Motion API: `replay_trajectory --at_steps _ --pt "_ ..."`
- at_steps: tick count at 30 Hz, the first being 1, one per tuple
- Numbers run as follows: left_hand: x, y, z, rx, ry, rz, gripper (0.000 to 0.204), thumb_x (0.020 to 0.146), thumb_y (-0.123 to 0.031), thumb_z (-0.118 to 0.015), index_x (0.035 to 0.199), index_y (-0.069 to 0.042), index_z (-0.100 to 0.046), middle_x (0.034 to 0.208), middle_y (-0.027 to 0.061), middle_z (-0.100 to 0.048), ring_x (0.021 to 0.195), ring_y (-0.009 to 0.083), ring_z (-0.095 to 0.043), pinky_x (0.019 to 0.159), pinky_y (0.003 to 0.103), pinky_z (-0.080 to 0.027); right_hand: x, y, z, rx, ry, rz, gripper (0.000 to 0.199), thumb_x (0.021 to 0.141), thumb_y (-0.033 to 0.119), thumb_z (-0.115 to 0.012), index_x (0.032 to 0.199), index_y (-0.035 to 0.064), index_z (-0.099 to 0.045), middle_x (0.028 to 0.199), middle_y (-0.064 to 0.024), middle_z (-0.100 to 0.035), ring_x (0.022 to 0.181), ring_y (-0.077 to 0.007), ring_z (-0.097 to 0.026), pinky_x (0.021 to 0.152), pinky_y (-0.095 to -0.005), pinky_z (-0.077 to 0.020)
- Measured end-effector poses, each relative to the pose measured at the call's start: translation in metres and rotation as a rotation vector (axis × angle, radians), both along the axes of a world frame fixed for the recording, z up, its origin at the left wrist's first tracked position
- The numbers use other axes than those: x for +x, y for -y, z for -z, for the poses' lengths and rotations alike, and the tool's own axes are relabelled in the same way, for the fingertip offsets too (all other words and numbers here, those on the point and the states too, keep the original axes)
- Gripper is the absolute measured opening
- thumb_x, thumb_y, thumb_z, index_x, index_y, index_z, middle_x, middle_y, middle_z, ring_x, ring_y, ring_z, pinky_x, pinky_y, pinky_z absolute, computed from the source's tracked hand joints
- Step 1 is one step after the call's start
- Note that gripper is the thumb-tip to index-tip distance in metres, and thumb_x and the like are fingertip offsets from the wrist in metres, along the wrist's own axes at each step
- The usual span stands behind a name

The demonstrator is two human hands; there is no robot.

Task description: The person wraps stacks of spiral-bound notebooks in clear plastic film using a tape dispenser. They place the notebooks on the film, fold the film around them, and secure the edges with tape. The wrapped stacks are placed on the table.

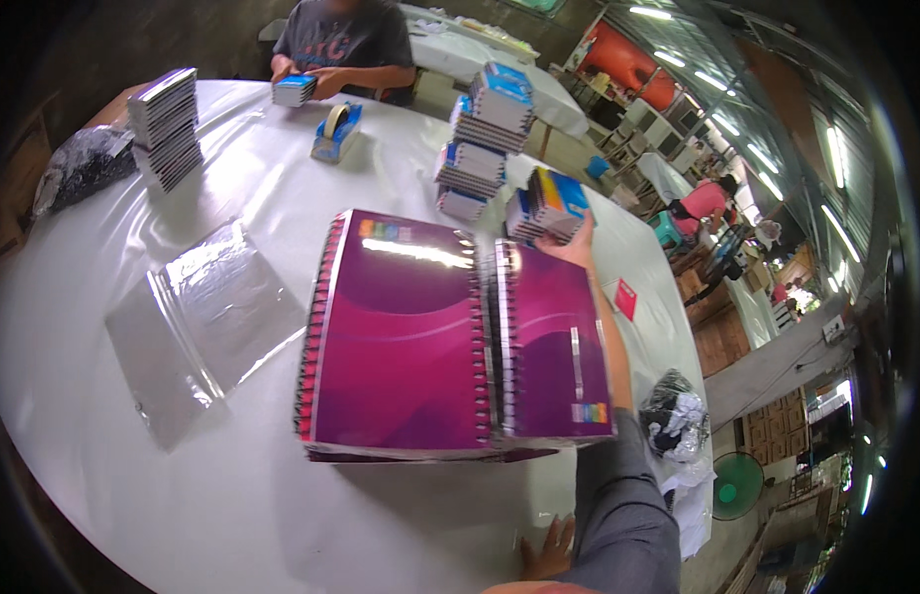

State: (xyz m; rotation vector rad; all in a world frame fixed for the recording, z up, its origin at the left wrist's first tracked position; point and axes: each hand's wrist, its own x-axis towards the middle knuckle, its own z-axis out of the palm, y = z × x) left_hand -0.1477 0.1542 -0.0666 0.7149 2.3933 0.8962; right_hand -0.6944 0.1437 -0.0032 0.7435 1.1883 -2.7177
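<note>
My right hand (pixel 577 247) gripping a small notebook stack (pixel 551 205) beyond the purple notebooks (pixel 450 337), my left hand (pixel 547 550) flat, fingers spread, on the table (pixel 232 515) below them.

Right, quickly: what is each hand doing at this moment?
Left hand: open, flat on the white table, holding nothing.
Right hand: against the small notebook stack; grip cannot be told.

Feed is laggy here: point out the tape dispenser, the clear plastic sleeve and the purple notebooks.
tape dispenser (pixel 336 132), head view, blue body.
clear plastic sleeve (pixel 198 322), head view, flat middle.
purple notebooks (pixel 406 337), head view, left cover.
</note>
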Motion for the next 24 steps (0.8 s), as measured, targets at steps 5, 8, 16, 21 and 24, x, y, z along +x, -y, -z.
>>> replay_trajectory --at_steps 5,8,16,21,24 --pt "-0.002 0.004 -0.001 0.026 0.023 -0.008 0.102 0.065 -0.055 -0.069 0.145 -0.019 -0.019 0.153 0.0084 0.001 0.139 0.0356 0.009 0.086 0.081 -0.008 -0.013 0.004 -0.001 0.096 0.001 0.089 0.088 0.064 0.054 -0.072 0.124 0.0069 -0.029 0.107 -0.0216 -0.046 0.091 -0.0367 -0.050 0.090 -0.0575 -0.0398" --pt "-0.001 0.005 -0.001 0.029 0.032 0.002 0.101 0.065 -0.055 -0.069 0.145 -0.019 -0.019 0.153 0.0085 0.001 0.139 0.0356 0.009 0.086 0.081 -0.008 -0.008 0.010 -0.003 0.231 -0.016 0.200 0.076 0.067 0.047 -0.070 0.120 0.0064 -0.034 0.107 -0.0205 -0.047 0.095 -0.0368 -0.051 0.085 -0.0544 -0.0434" --pt "0.002 -0.001 0.000 0.009 0.031 0.002 0.100 0.066 -0.054 -0.069 0.145 -0.019 -0.020 0.153 0.0088 0.002 0.139 0.0356 0.010 0.086 0.081 -0.008 0.016 -0.001 -0.003 -0.026 -0.251 0.247 0.051 0.069 0.032 -0.067 0.107 0.0066 -0.045 0.106 -0.0141 -0.052 0.092 -0.0312 -0.055 0.081 -0.0467 -0.0481" --pt "0.010 -0.015 0.005 -0.042 -0.006 0.011 0.100 0.066 -0.054 -0.069 0.145 -0.019 -0.020 0.153 0.0090 0.002 0.139 0.0357 0.010 0.086 0.081 -0.008 0.059 -0.041 -0.029 -0.028 -0.298 0.387 0.048 0.067 0.031 -0.066 0.106 0.0066 -0.051 0.108 -0.0125 -0.057 0.102 -0.0281 -0.053 0.084 -0.0435 -0.0482" --pt "0.017 -0.025 0.014 -0.080 -0.039 0.011 0.099 0.066 -0.054 -0.069 0.145 -0.019 -0.020 0.153 0.0091 0.002 0.139 0.0357 0.011 0.086 0.081 -0.008 0.093 -0.081 -0.059 -0.035 -0.408 0.415 0.051 0.068 0.033 -0.067 0.109 0.0068 -0.051 0.112 -0.0125 -0.055 0.103 -0.0271 -0.052 0.084 -0.0427 -0.0486"
